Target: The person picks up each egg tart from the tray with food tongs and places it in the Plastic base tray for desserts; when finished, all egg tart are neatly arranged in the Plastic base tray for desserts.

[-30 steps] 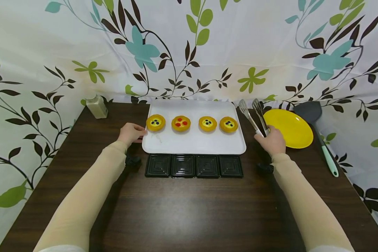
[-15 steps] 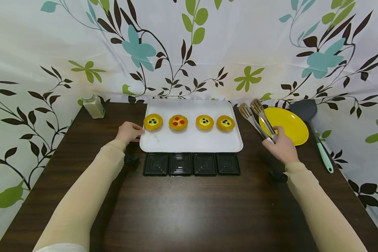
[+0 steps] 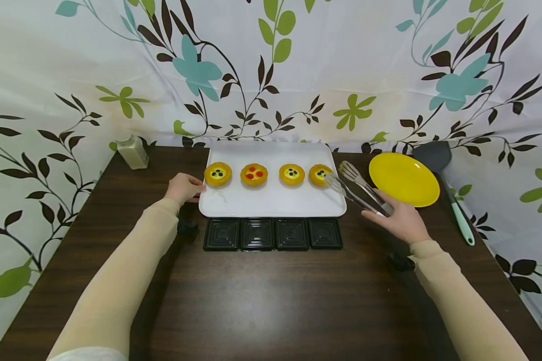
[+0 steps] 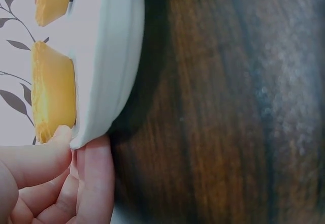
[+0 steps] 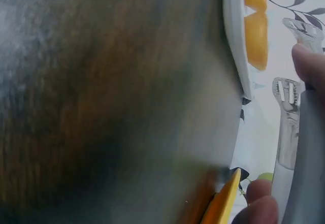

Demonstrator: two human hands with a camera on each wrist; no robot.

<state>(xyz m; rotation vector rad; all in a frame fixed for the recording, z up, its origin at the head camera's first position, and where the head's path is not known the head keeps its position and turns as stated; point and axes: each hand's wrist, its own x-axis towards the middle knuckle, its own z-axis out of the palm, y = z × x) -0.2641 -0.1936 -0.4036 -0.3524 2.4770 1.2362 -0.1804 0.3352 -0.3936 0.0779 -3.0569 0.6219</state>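
My left hand [image 3: 182, 189] pinches the left rim of a white tray [image 3: 271, 203]; in the left wrist view the thumb [image 4: 38, 165] is on top, with fingers beneath. On the tray stand several golden tarts in a row, one with red pieces [image 3: 254, 175], the others with dark berries, such as the leftmost tart [image 3: 218, 174]. My right hand [image 3: 402, 219] holds metal tongs [image 3: 366, 194] by their grey handles [image 5: 299, 183]. The arms of the tongs are spread apart. One slotted tip overlaps the rightmost tart [image 3: 316, 174] in the head view; the other is just right of the tray.
Several black square dishes [image 3: 223, 233] line the tray's front edge. A yellow plate [image 3: 404, 179] lies beyond my right hand, with a dark spatula [image 3: 461, 223] to its right. A jar [image 3: 133, 153] stands back left. A leaf-patterned cloth [image 3: 271, 75] hangs behind the table.
The right hand first lifted the tongs away to the right, then swung their tips left toward the rightmost tart, spread apart. The left hand keeps its hold on the tray. The view shifted slightly.
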